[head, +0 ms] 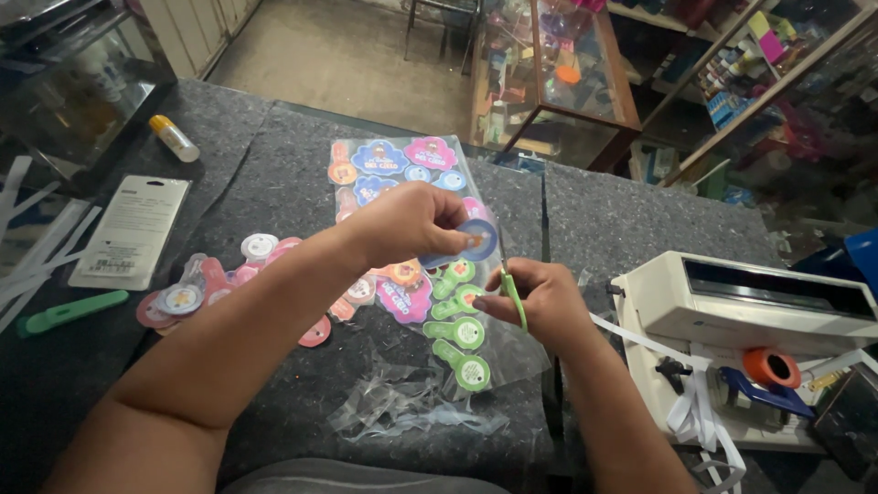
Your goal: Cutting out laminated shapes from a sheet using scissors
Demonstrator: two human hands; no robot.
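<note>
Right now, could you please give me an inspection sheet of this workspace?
Surface: dark grey felt-like counter.
Job's things: laminated sheet of coloured stickers; green-handled scissors; round blue sticker piece.
Clutter: cut round stickers, clear plastic offcuts, green pen-like tool, white card pack, small bottle with a yellow cap, white paper strips.
Hands: left hand pinches the blue piece; right hand grips the scissors.
Cables: nothing seen.
Surroundings: white machine with an orange tape roll at right; glass display cases and shelves behind.
</note>
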